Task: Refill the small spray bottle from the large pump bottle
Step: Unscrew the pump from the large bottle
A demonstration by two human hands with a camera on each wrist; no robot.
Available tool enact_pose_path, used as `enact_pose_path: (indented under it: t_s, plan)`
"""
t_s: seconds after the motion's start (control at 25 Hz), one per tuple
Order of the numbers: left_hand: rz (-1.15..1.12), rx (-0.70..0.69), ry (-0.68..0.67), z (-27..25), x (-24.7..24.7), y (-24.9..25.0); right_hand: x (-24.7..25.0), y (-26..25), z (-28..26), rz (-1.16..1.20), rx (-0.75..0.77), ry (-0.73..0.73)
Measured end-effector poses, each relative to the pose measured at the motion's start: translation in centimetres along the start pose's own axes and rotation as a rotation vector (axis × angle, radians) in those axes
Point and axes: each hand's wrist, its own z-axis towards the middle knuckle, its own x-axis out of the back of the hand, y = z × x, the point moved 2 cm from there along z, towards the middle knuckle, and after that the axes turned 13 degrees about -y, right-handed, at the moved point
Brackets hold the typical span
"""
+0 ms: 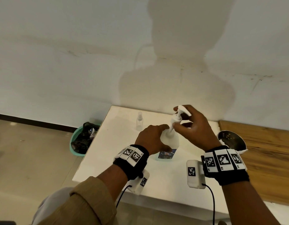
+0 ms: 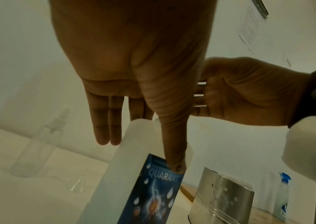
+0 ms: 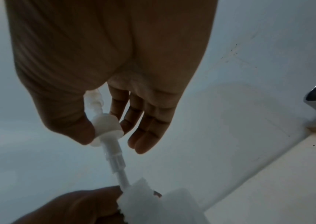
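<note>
The large pump bottle [image 1: 170, 140] [image 2: 118, 174], translucent white with a blue label, stands on the white table [image 1: 124, 172]. My left hand [image 1: 156, 138] [image 2: 142, 153] grips its shoulder, thumb pressed on the label. My right hand [image 1: 181, 119] [image 3: 105, 131] pinches the white pump head [image 1: 178, 118] [image 3: 106, 125] at its collar, lifted above the neck. Its dip tube [image 3: 122, 180] still runs down into the bottle [image 3: 172, 207]. The small clear spray bottle [image 1: 139, 121] [image 2: 40, 144] stands upright and capped behind and left of the hands.
A small clear funnel [image 2: 78, 184] lies on the table near the spray bottle. A perforated metal cup [image 1: 231, 140] [image 2: 220, 200] sits at the right on a wooden board [image 1: 262, 151]. A blue-capped water bottle [image 2: 282, 197] stands beyond. A green basin [image 1: 78, 140] sits on the floor.
</note>
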Motion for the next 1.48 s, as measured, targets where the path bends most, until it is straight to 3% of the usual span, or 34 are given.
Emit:
enact_pose_path:
  t_s: [0.36, 0.72, 0.84, 1.0, 1.16, 1.48]
  plan:
    - [-0.007, 0.011, -0.005, 0.1, -0.1, 0.0, 3.7, -2.2, -0.6, 0.232, 0.089, 0.329]
    - [0.017, 0.013, -0.013, -0.4, 0.3, 0.4, 5.6, -2.6, -0.8, 0.163, 0.142, 0.535]
    - [0.027, 0.005, -0.013, -0.6, 0.4, 0.6, 5.5, -2.0, -0.7, 0.027, 0.081, 0.512]
    - [0.059, -0.01, -0.018, -0.9, 0.6, 0.8, 4.0, 1.1, -0.6, -0.27, -0.145, 0.43]
    - [0.056, -0.026, -0.026, -1.2, 1.2, 1.0, 2.0, 3.9, -0.6, -0.321, -0.248, 0.307]
    - [0.101, 0.067, -0.111, -1.3, 2.7, -1.1, 0.0, 6.5, -1.1, -0.385, -0.544, 0.211]
